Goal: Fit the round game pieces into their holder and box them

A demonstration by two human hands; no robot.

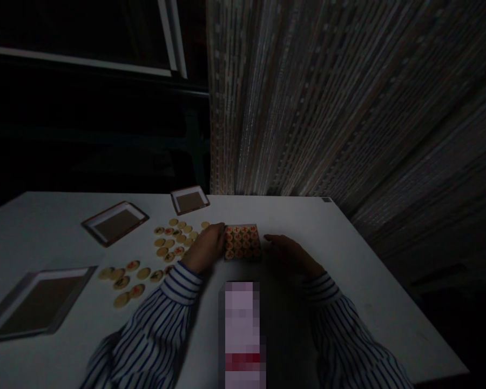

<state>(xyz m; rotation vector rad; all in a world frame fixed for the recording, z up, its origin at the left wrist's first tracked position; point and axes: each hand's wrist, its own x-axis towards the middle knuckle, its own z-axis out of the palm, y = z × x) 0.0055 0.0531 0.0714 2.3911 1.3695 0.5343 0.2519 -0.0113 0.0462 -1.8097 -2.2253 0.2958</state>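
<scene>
A small shallow box (243,242) lies on the white table, filled with rows of round Chinese chess pieces bearing red characters. My left hand (207,247) is curled against the box's left edge and grips it there; some of its fingers are in shadow. Just off the box's right side, my right hand (289,253) is held with its fingers stretched out and nothing in it. Loose wooden chess pieces (144,273), some with red or dark characters and some plain, are scattered to the left of my left hand, partly hidden by my forearm.
Three flat framed trays or lids lie at the left: a large one (8,332) in front, another (96,235) behind it, and a small one (174,203) near the back edge. A phone-like blurred object (242,329) sits between my forearms. A beaded curtain (308,97) hangs behind the table.
</scene>
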